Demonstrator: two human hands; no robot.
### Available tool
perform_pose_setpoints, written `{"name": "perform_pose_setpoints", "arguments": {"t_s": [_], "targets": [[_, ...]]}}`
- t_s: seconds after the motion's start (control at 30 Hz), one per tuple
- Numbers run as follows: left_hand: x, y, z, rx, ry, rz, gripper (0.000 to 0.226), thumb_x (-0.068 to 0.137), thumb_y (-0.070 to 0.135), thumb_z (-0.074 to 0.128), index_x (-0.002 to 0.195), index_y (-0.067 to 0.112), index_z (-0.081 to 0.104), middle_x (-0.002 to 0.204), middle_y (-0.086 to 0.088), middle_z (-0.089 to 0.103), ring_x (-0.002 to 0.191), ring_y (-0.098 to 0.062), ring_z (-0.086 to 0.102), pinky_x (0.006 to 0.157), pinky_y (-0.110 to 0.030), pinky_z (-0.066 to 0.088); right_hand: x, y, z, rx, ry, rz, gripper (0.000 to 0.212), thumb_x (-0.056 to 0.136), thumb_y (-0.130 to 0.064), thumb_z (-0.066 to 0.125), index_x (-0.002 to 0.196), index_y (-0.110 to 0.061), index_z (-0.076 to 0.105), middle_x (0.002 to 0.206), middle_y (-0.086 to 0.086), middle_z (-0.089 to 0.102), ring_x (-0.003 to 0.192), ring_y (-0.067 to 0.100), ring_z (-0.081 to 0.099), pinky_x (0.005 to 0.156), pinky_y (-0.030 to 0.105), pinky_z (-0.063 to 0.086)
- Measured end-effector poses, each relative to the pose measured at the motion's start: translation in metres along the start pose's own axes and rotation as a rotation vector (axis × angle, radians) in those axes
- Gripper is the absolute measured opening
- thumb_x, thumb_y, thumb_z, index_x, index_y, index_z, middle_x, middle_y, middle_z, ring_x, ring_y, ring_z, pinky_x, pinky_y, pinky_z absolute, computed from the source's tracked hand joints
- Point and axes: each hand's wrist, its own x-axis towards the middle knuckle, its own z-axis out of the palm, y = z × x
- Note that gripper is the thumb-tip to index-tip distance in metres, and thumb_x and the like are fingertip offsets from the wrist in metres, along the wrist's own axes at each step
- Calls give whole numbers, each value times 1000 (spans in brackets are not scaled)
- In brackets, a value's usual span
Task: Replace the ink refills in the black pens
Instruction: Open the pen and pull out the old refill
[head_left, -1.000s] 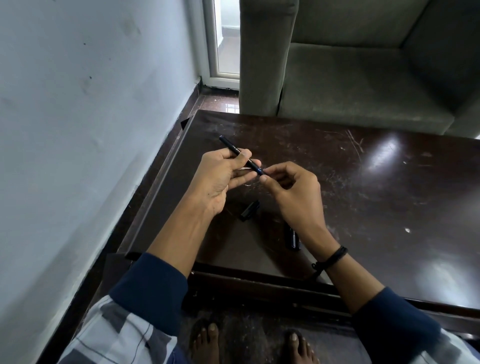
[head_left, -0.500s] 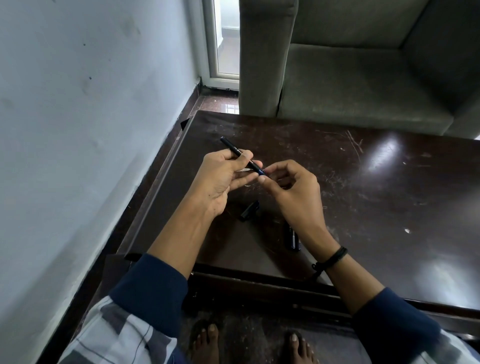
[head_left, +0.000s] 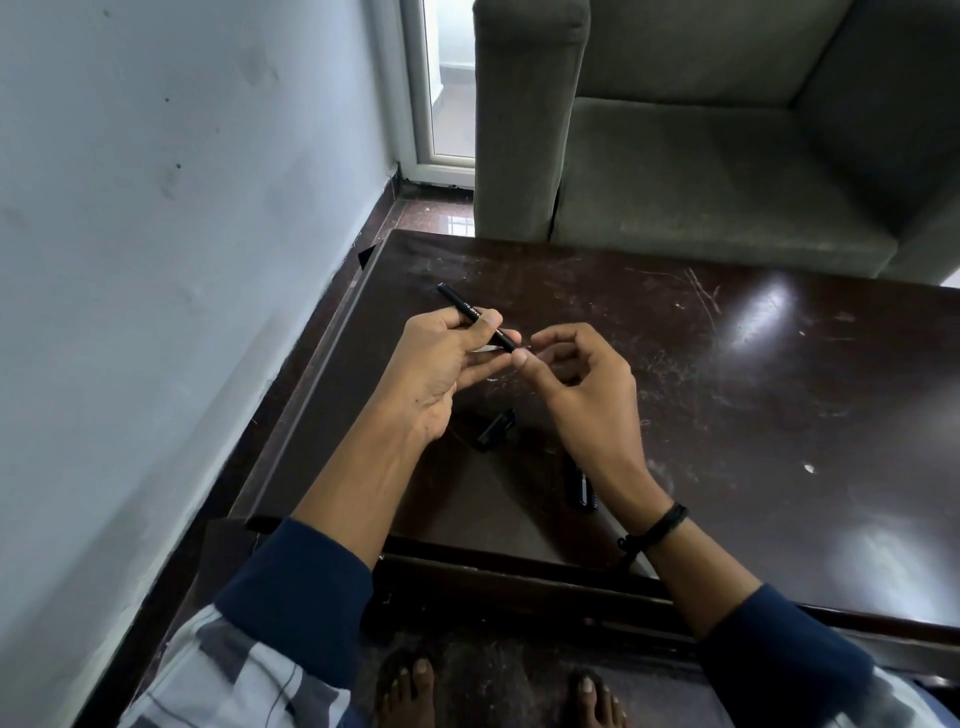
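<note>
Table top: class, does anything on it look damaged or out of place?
Yes. The table is scratched and scuffed, worst near its far edge, and two black pen pieces lie loose nearer the front.

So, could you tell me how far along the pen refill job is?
Partway, it seems. Done: something looks dismantled, as a short black piece and a second black part lie loose on the table. In hand: the left hand grips a black pen while the right hand sits at its near end; any refill is too small to see. Left: reassembling these parts.

Pen piece (head_left: 496, 430) on table (head_left: 779, 415) before armchair (head_left: 701, 171)
</note>
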Motion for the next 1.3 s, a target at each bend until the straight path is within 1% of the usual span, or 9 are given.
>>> {"name": "perform_pose_setpoints", "arguments": {"t_s": [0.13, 0.23, 0.33, 0.47, 0.6, 0.7, 0.87, 1.07, 1.3], "targets": [[1, -1, 0, 27, 7, 5, 16, 98, 9, 63, 110, -1, 68, 99, -19, 77, 90, -26, 77, 74, -30, 63, 2, 3, 2, -22, -22, 39, 3, 93, -25, 75, 95, -27, 75, 83, -9, 73, 79, 8, 70, 71, 27, 57], [0, -2, 1, 32, 10, 5, 15, 98, 8, 63, 110, -1, 67, 99, -21, 76, 89, -27, 77, 73, -29, 63, 2, 4, 1, -37, -34, 22, 10, 88, -24, 80, 94, -27, 73, 85, -9, 72, 80, 9, 68, 71, 29, 58], [1, -1, 0, 19, 7, 12, 14, 98, 8, 63, 107, -1, 67, 98, -21, 76, 83, -28, 77, 71, -28, 62, 1, 1, 0, -22, -18, 12, 19, 83, -35, 83, 97, -28, 72, 86, -9, 72, 80, 9, 67, 71, 30, 58], [2, -2, 0, 29, 10, 14, 15, 99, 8, 62, 110, -2, 67, 98, -20, 77, 90, -27, 77, 74, -30, 62, 3, 2, -1, 12, 0, 47, 4, 91, -30, 77, 94, -31, 74, 82, -10, 74, 76, 7, 69, 70, 30, 59], [2, -3, 1, 49, 14, 6, 15, 99, 8, 62, 110, -1, 67, 98, -19, 77, 87, -25, 78, 71, -27, 62, 3, 4, 0, -38, -29, 37, 7, 90, -20, 78, 90, -26, 75, 81, -10, 72, 76, 7, 68, 69, 28, 58], [2, -1, -1, 26, 9, 10, 15, 99, 8, 62, 109, -2, 66, 97, -20, 76, 80, -27, 77, 69, -27, 62, 2, 3, 0, -14, -35, 11, 17, 84, -29, 83, 96, -26, 72, 86, -9, 71, 80, 8, 68, 71, 27, 59], [2, -1, -2, 33, 10, 7, 15, 99, 9, 62, 110, 0, 67, 97, -19, 77, 84, -28, 78, 68, -28, 61, 2, 3, 1, -12, -55, 44, 10, 89, -26, 80, 97, -28, 74, 86, -9, 73, 81, 10, 70, 75, 38, 62], [3, 0, -4, 43, 23, 13, 15, 99, 9, 62, 110, 0, 67, 96, -18, 77, 86, -28, 78, 67, -28, 61, 3, 4, 1, -30, -53, 33, 12, 86, -23, 82, 93, -29, 73, 84, -10, 72, 76, 6, 65, 68, 23, 53], [6, 1, -8, 47, 47, 25, 12, 99, 8, 62, 107, 0, 68, 93, -17, 77, 87, -28, 78, 67, -28, 62, 3, 3, 0, -35, -70, 33, 17, 86, -23, 82, 99, -31, 74, 84, -8, 72, 77, 13, 68, 75, 40, 61]]}}
